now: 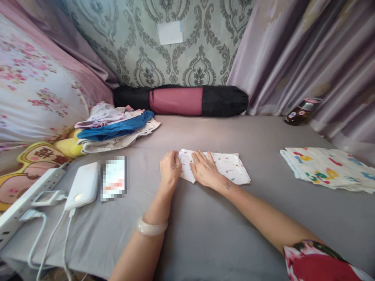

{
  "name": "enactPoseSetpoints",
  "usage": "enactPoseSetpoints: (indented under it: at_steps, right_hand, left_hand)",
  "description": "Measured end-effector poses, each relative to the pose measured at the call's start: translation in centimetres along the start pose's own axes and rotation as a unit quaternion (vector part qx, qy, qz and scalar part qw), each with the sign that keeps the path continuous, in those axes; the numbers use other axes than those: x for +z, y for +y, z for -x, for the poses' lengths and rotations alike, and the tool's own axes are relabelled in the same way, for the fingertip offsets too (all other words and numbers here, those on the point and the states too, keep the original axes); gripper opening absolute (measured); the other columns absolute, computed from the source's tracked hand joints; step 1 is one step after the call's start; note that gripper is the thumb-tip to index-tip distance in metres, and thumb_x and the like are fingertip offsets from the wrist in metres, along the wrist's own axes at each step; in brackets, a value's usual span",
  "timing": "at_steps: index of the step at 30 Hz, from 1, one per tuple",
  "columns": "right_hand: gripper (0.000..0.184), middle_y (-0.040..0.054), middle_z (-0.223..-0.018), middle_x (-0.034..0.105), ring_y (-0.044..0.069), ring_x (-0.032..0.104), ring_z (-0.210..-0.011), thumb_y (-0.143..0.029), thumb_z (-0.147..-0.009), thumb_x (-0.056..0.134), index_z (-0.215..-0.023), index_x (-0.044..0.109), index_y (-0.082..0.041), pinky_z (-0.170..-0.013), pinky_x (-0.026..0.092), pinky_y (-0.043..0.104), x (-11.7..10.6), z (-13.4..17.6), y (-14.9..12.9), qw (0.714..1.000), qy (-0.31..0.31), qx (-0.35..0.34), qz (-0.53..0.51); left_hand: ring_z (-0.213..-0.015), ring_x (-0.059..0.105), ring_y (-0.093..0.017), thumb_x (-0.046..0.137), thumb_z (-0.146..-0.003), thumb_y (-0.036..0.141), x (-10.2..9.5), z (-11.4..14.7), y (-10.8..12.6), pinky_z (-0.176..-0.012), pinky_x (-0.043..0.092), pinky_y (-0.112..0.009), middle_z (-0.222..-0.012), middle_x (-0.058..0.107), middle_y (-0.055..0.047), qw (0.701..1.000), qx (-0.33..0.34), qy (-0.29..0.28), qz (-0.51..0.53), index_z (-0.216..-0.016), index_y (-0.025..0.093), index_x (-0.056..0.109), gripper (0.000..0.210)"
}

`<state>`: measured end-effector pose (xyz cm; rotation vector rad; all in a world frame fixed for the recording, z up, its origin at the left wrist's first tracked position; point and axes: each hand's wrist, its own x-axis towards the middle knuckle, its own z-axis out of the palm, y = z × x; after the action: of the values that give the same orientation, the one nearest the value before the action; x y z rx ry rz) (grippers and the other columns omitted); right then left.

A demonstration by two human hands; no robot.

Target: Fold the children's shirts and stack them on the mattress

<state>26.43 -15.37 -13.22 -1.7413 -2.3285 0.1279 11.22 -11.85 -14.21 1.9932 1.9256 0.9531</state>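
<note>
A white garment (pixel 230 164) with small coloured prints lies folded into a flat rectangle on the grey sheet (pixel 222 226). My right hand (pixel 203 168) rests flat on its left half, fingers stretched out over the cloth. At the left end of the garment, my left hand (pixel 170 168) has its fingers curled in around the edge. The fingertips and the bit of cloth between them are mostly hidden behind the hand. A pale bangle (pixel 151 227) circles my left forearm.
Left: a stack of folded clothes (pixel 115 128), a white power bank (pixel 83 183) with cables, a power strip (pixel 35 195) and a plush toy (pixel 29 171). Behind lies a rolled mat (pixel 175 101). Right: folded patterned cloth (pixel 331 168) and a bottle (pixel 303 111).
</note>
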Motion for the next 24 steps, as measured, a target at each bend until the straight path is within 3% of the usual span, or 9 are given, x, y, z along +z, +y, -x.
enactPoseSetpoints:
  at_steps: [6, 14, 24]
  right_hand:
    - [0.056, 0.0164, -0.154, 0.033, 0.028, 0.024, -0.144, -0.032, -0.099, 0.025, -0.146, 0.035, -0.005, -0.118, 0.011, 0.052, 1.1, -1.6, -2.2, 0.999, 0.013, -0.026, -0.02]
    - [0.06, 0.0179, -0.156, 0.027, 0.029, 0.021, -0.145, -0.035, -0.099, 0.021, -0.148, 0.031, -0.003, -0.117, 0.013, 0.051, 2.1, -2.5, -3.3, 1.0, -0.012, -0.005, -0.023]
    - [0.058, 0.0163, -0.157, 0.027, 0.027, 0.021, -0.146, -0.033, -0.098, 0.025, -0.149, 0.031, -0.005, -0.118, 0.012, 0.048, 1.0, -1.4, -2.1, 0.999, -0.003, -0.013, -0.045]
  left_hand:
    - [-0.097, 0.066, -0.021, 0.041, -0.092, 0.02, 0.1, -0.1, -0.1, -0.089, 0.047, -0.032, -0.101, 0.073, -0.01, 0.999, -0.023, 0.028, 0.025, -0.101, 0.017, 0.068, 0.028]
    - [-0.099, 0.066, -0.022, 0.04, -0.091, 0.022, 0.0, -0.2, -0.2, -0.091, 0.048, -0.035, -0.103, 0.072, -0.01, 0.997, -0.028, 0.048, 0.051, -0.101, 0.018, 0.067, 0.029]
    - [-0.099, 0.066, -0.022, 0.037, -0.091, 0.016, 0.8, 0.1, -0.1, -0.09, 0.049, -0.035, -0.104, 0.071, -0.011, 0.997, 0.057, -0.002, 0.05, -0.109, 0.016, 0.063, 0.031]
